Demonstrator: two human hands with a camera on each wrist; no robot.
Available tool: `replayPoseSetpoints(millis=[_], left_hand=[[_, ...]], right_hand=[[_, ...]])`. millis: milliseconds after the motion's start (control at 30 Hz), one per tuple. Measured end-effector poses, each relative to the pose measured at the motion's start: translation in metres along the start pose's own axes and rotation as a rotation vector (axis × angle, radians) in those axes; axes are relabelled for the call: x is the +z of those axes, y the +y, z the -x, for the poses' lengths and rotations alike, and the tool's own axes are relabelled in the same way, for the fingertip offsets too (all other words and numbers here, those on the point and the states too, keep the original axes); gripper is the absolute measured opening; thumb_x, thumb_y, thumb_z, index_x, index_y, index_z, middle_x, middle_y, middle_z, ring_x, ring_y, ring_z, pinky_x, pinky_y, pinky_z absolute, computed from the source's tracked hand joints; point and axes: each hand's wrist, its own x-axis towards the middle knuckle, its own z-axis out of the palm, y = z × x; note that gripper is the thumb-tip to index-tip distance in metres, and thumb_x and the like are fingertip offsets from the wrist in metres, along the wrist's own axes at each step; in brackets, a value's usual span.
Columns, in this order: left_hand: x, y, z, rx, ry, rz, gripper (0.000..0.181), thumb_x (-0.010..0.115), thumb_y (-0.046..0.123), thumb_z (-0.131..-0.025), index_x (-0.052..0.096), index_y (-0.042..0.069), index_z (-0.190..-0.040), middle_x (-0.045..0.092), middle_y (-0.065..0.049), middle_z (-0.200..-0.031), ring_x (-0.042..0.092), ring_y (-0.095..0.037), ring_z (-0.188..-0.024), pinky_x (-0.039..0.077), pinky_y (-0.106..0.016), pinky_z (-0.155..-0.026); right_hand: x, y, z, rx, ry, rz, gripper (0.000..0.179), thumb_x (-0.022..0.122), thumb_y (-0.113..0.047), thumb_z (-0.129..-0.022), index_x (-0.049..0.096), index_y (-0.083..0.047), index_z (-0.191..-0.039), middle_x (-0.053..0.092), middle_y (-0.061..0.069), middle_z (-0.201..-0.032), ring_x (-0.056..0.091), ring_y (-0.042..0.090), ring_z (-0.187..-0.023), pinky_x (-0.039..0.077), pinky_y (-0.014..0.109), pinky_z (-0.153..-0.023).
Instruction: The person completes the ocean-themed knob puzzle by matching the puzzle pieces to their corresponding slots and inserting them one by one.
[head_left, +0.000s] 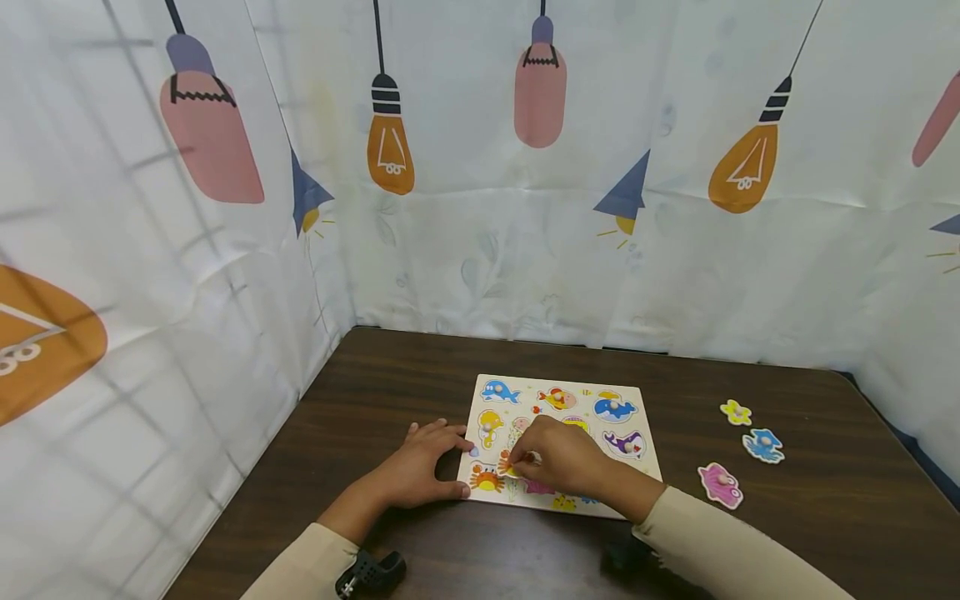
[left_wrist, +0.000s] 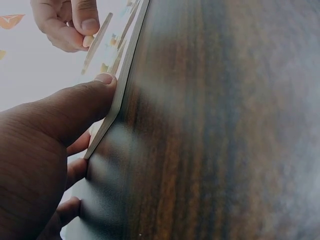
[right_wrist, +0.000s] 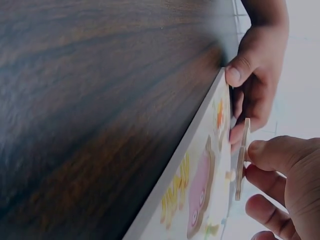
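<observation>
In the head view a wooden peg puzzle board [head_left: 527,384] with sea-animal pictures lies on the table. My right hand [head_left: 562,457] is over its lower left part and pinches an orange crab puzzle piece [head_left: 506,464] by its small knob. The right wrist view shows that piece [right_wrist: 241,162] held on edge, tilted and apart from the board. A crab picture [head_left: 487,478] shows on the board just left of it. My left hand [head_left: 420,467], fingers spread, rests at the board's left side, thumb touching the front left corner and fingertips along the edge.
Right of the board lie three loose pieces: a yellow flower-shaped one [head_left: 736,412], a blue one [head_left: 763,446] and a pink fish [head_left: 720,485]. The dark wooden table [head_left: 405,375] is bordered by a white printed curtain [head_left: 465,250] at the back and sides.
</observation>
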Motion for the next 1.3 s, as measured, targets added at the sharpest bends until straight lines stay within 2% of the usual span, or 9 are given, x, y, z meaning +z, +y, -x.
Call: replayPoseSetpoints(millis=[233, 367, 467, 600, 700, 800, 967, 1300], left_hand=[[-0.001, 0.001, 0.001, 0.011, 0.002, 0.011, 0.057, 0.082, 0.047, -0.084, 0.065, 0.022, -0.132, 0.050, -0.007, -0.152, 0.030, -0.044, -0.148, 0.010, -0.075, -0.113], [-0.001, 0.001, 0.001, 0.020, 0.006, 0.019, 0.055, 0.083, 0.045, -0.084, 0.065, 0.022, -0.130, 0.050, -0.008, -0.152, 0.030, -0.045, -0.147, 0.009, -0.076, -0.113], [-0.001, 0.001, 0.001, 0.023, 0.007, 0.016, 0.055, 0.083, 0.045, -0.084, 0.065, 0.022, -0.130, 0.050, -0.007, -0.152, 0.030, -0.045, -0.147, 0.010, -0.076, -0.112], [-0.001, 0.001, 0.001, 0.023, 0.007, 0.018, 0.055, 0.083, 0.046, -0.084, 0.065, 0.022, -0.130, 0.050, -0.006, -0.152, 0.030, -0.045, -0.147, 0.010, -0.076, -0.112], [-0.001, 0.001, 0.000, 0.022, 0.007, 0.021, 0.055, 0.083, 0.046, -0.084, 0.065, 0.023, -0.130, 0.050, -0.006, -0.152, 0.030, -0.045, -0.147, 0.009, -0.076, -0.112], [-0.001, 0.002, 0.000, 0.023, 0.007, 0.021, 0.055, 0.083, 0.046, -0.084, 0.065, 0.022, -0.130, 0.050, -0.007, -0.152, 0.030, -0.045, -0.147, 0.009, -0.076, -0.112], [-0.001, 0.002, 0.000, 0.025, 0.007, 0.025, 0.056, 0.084, 0.045, -0.084, 0.065, 0.021, -0.130, 0.051, -0.007, -0.152, 0.030, -0.045, -0.147, 0.009, -0.077, -0.112], [-0.002, 0.001, 0.000, 0.019, 0.000, 0.024, 0.057, 0.082, 0.049, -0.084, 0.065, 0.022, -0.131, 0.049, -0.006, -0.153, 0.029, -0.045, -0.148, 0.009, -0.076, -0.112]], right_hand=[[0.005, -0.005, -0.004, -0.024, 0.016, 0.005, 0.003, 0.079, -0.027, -0.092, 0.081, -0.025, -0.090, 0.067, -0.021, -0.090, 0.058, 0.002, -0.090, 0.051, 0.024, -0.069], [0.008, -0.008, -0.006, -0.050, 0.022, 0.009, 0.003, 0.078, -0.025, -0.092, 0.082, -0.025, -0.092, 0.067, -0.022, -0.089, 0.058, 0.001, -0.091, 0.054, 0.030, -0.082], [0.010, -0.011, -0.008, -0.059, 0.018, 0.011, 0.004, 0.079, -0.022, -0.091, 0.082, -0.025, -0.093, 0.068, -0.023, -0.089, 0.058, 0.000, -0.091, 0.051, 0.035, -0.097], [0.013, -0.013, -0.011, -0.057, 0.009, 0.016, 0.004, 0.080, -0.022, -0.090, 0.082, -0.025, -0.093, 0.068, -0.023, -0.090, 0.057, 0.000, -0.090, 0.053, 0.033, -0.093], [0.016, -0.015, -0.014, -0.063, 0.010, 0.020, 0.004, 0.080, -0.023, -0.090, 0.082, -0.026, -0.092, 0.068, -0.023, -0.090, 0.056, 0.000, -0.089, 0.052, 0.026, -0.076], [0.019, -0.016, -0.016, -0.072, 0.018, 0.021, 0.004, 0.080, -0.023, -0.089, 0.082, -0.026, -0.091, 0.068, -0.023, -0.089, 0.056, 0.000, -0.087, 0.048, 0.021, -0.066], [0.023, -0.018, -0.019, -0.067, 0.016, 0.024, 0.005, 0.081, -0.023, -0.088, 0.082, -0.027, -0.091, 0.066, -0.023, -0.087, 0.055, 0.000, -0.088, 0.046, 0.019, -0.064], [0.030, -0.020, -0.025, -0.082, 0.011, 0.030, 0.005, 0.080, -0.023, -0.089, 0.081, -0.028, -0.090, 0.068, -0.023, -0.088, 0.058, 0.000, -0.090, 0.050, 0.021, -0.070]])
